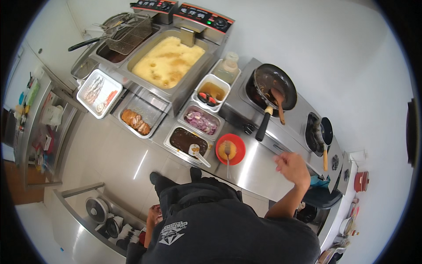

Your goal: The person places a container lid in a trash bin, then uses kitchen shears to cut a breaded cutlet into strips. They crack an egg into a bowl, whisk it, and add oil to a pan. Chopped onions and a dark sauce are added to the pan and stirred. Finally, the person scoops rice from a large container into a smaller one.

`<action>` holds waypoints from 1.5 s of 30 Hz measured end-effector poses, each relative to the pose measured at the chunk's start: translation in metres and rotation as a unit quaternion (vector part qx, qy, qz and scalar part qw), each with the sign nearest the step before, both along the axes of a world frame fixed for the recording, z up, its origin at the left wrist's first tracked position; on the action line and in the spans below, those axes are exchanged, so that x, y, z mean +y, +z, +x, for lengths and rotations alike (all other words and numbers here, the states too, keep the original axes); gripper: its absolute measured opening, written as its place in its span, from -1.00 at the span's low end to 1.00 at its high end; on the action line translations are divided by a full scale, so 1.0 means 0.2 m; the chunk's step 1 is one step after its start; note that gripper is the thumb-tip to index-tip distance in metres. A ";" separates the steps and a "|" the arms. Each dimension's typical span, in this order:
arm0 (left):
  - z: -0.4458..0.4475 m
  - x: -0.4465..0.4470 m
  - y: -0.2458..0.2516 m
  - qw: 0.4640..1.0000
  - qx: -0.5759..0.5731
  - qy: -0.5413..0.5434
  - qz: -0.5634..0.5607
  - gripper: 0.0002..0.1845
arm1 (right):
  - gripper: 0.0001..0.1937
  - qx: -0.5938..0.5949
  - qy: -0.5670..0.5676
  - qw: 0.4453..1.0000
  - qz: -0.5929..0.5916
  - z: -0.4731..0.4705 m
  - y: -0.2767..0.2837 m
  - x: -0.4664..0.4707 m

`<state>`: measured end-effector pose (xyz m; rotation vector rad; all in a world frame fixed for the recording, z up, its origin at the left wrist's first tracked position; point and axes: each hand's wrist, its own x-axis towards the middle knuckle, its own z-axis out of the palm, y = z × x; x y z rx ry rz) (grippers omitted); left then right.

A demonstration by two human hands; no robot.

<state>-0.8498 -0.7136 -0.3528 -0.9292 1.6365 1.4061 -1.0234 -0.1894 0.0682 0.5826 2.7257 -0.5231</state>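
Observation:
My right hand (293, 169) hovers over the steel counter (258, 165), fingers loosely bent and slightly blurred, with nothing visible in it. A red bowl (241, 150) of orange-yellow liquid, probably beaten egg, stands left of it with a fork (227, 158) inside. Up and left of the hand, a black frying pan (290, 79) sits on the stove with a wooden spatula (278, 97) in it. My left hand (155, 214) hangs low by my side; its fingers are partly hidden.
Foaming yellow oil (168, 62) fills a deep fryer. A tray holds sliced fried cutlet (135, 122). Steel pans contain chopped onion (201, 122) and dark sauce (181, 138) with a white ladle (199, 155). A small saucepan (326, 130) stands on the right burner.

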 end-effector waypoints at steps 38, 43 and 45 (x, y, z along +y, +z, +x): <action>-0.32 -1.70 0.05 0.997 0.004 0.066 -0.030 -0.57 | -0.29 0.131 -0.401 0.866 -0.270 -0.50 -1.36 0.05; -0.22 -1.68 -0.08 0.998 0.038 0.054 -0.014 -0.65 | -0.32 0.038 -0.289 0.950 0.114 -0.54 -1.35 0.02; -0.23 -1.64 -0.06 0.988 -0.040 0.147 -0.018 -0.68 | -0.32 0.020 -0.261 0.942 0.209 -0.54 -1.32 -0.04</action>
